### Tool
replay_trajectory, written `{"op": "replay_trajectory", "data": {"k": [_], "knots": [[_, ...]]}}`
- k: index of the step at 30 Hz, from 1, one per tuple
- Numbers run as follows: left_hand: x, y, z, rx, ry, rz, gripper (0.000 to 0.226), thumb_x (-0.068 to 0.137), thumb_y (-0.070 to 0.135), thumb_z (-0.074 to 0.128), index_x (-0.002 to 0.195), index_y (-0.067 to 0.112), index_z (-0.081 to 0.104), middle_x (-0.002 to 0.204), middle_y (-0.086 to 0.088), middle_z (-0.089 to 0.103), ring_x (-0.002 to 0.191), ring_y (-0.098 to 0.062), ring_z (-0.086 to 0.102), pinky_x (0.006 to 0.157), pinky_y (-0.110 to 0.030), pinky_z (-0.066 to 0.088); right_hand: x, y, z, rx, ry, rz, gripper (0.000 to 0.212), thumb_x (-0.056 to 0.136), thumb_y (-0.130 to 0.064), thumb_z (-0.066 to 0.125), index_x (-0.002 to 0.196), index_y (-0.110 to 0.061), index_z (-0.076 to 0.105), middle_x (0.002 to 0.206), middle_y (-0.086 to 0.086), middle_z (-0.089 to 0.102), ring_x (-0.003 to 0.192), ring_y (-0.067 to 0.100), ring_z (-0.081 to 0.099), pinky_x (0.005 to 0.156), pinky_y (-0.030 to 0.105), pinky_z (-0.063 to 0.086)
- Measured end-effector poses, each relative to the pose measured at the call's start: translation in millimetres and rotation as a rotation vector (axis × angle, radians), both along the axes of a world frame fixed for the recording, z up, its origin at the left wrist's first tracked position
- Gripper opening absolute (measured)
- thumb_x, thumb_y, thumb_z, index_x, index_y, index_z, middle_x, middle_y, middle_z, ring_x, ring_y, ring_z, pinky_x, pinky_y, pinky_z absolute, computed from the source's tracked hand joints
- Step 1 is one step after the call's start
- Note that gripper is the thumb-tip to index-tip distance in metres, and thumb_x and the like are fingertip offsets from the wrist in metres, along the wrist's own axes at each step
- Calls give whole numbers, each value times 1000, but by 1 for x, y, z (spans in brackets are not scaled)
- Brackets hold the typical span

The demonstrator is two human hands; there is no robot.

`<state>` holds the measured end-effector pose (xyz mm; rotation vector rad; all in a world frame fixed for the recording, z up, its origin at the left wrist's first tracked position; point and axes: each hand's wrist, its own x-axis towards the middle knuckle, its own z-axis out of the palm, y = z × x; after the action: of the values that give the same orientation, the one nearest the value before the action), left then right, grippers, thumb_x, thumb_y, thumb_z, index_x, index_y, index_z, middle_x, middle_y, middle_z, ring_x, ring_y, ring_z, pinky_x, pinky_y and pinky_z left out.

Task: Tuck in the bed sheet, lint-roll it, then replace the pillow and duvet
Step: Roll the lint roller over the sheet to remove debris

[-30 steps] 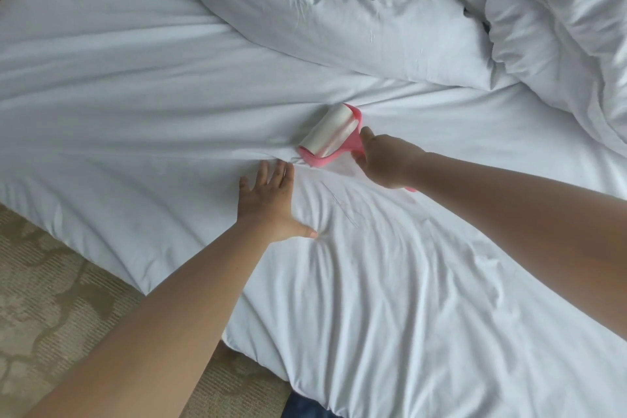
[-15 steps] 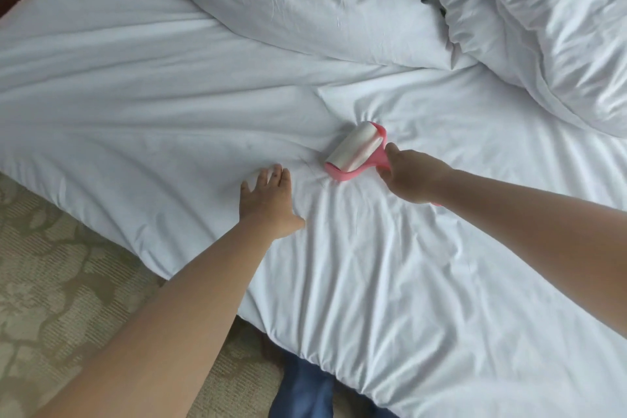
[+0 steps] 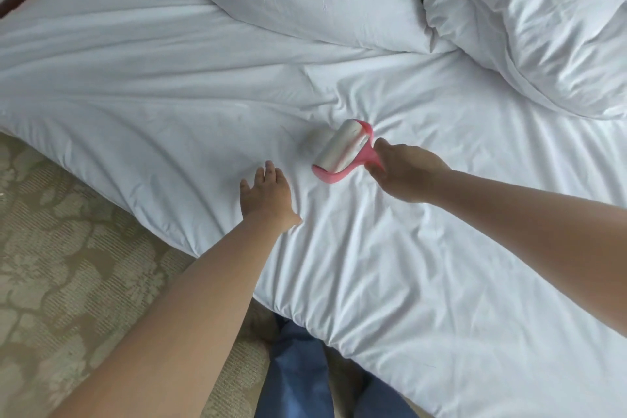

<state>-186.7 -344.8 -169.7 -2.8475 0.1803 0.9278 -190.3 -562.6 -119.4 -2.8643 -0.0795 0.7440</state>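
While your right hand (image 3: 403,173) grips the pink lint roller (image 3: 339,153) at frame centre on the bed sheet (image 3: 169,105), your left hand (image 3: 266,195) lies flat, fingers spread; duvet (image 3: 509,10) upper right.

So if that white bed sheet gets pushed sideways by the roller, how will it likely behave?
Probably floppy: the bed sheet already bunches into creases beside the lint roller. It likely drags rather than staying taut, which may be why the left hand presses flat on it nearby.

My left hand (image 3: 266,193) lies flat on the bed sheet (image 3: 152,85), left of the lint roller (image 3: 339,151) in my right hand (image 3: 402,171); the duvet (image 3: 526,17) is bunched behind.
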Motion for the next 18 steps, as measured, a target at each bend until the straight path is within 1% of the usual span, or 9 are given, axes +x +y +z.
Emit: {"op": "replay_trajectory", "data": {"k": [2, 4, 6, 8, 10, 13, 15, 16, 18], "knots": [[-3, 2, 1, 14, 3, 20, 108, 80, 58, 65, 151, 5, 3, 160, -10, -5, 147, -24, 2, 117, -47, 13, -5, 10, -5, 4, 22, 42, 35, 102, -38, 27, 117, -9, 39, 106, 12, 60, 91, 32, 57, 66, 34, 35], [-4, 6, 3, 21, 10, 28, 108, 80, 58, 65, 151, 5, 4, 160, -9, -4, 147, -24, 2, 116, -48, 13, -10, 18, -12, -9, 63, 45, 35, 102, -37, 27, 118, -9, 38, 106, 11, 60, 86, 30, 55, 67, 34, 36], [-1, 10, 3, 29, 14, 23, 106, 81, 55, 66, 152, 6, 4, 160, -8, -5, 147, -23, 2, 116, -48, 13, -10, 25, -18, -14, 87, 22, 35, 102, -36, 25, 120, -9, 37, 98, 8, 57, 80, 27, 48, 66, 34, 35], [5, 15, 3, 26, 8, 23, 106, 80, 55, 66, 152, 7, 3, 160, -8, -6, 147, -23, 2, 116, -48, 13, -4, 32, -20, -22, 104, 7, 37, 102, -36, 24, 124, -8, 35, 92, 5, 51, 79, 26, 46, 66, 34, 35], [12, 20, 3, 18, 0, 28, 108, 79, 56, 66, 152, 6, 4, 160, -8, -6, 147, -24, 2, 116, -49, 13, 8, 41, -22, -26, 114, 10, 39, 103, -36, 24, 129, -8, 33, 97, 7, 54, 83, 27, 49, 67, 34, 36], [26, 31, 1, 1, 0, 35, 110, 79, 57, 67, 152, 6, 2, 160, -8, -7, 148, -24, 0, 116, -49, 12, 31, 60, -25, -42, 115, 25, 42, 103, -34, 25, 135, -8, 30, 111, 11, 58, 97, 31, 56, 69, 34, 36], [36, 41, -1, 0, -5, 32, 111, 79, 58, 66, 152, 6, 0, 160, -8, -7, 148, -23, -1, 117, -49, 12, 48, 75, -26, -43, 127, 27, 44, 103, -33, 24, 140, -8, 26, 113, 11, 58, 100, 31, 57, 70, 34, 37], [41, 47, -3, 3, -8, 29, 111, 78, 59, 66, 152, 6, 0, 160, -8, -7, 148, -23, -1, 117, -49, 12, 57, 83, -28, -38, 136, 25, 45, 103, -33, 24, 141, -8, 25, 112, 11, 58, 98, 30, 56, 70, 34, 37], [55, 61, -5, 10, -12, 22, 113, 77, 61, 66, 152, 7, 1, 160, -8, -7, 148, -23, -1, 117, -49, 12, 74, 96, -29, -35, 153, 21, 46, 103, -33, 24, 141, -8, 25, 102, 8, 56, 83, 26, 53, 67, 32, 38]]}}
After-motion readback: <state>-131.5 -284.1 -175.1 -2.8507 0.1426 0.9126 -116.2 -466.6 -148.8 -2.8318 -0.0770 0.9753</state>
